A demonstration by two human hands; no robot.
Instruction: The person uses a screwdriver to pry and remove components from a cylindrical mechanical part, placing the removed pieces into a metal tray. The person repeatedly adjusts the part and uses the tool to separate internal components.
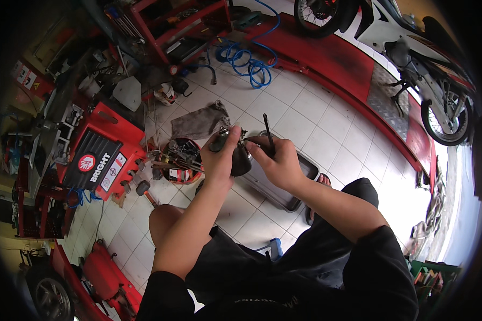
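Over the white tiled floor point(305, 123), above a grey metal tray point(276, 190), the person sits low and holds a dark metal part point(235, 155) up between both hands. The left hand point(218, 158) is wrapped round its left side, fingers curled close and thumb up near the top, so the part sits in the palm. The right hand point(276, 163) is closed on a thin black tool point(269, 136), which stands nearly upright with its lower end at the top of the part; those fingers are pinched tight around the shaft.

The part looks like a solid, rounded lump of cast metal with a smaller fitting at its top (probably greasy, given the workshop), so I would judge it fairly heavy for its size, stiff, and liable to slip. The rounded body seems the safest place to hold it, as the left hand does, keeping clear of the finer bits at the top.

Just left of the hands a red round bowl point(183, 158) of small parts rests on the floor, a grey rag point(201, 122) lies beyond it, and a red machine point(104, 155) stands further left. A blue hose point(246, 61) coils near a motorcycle point(412, 59).
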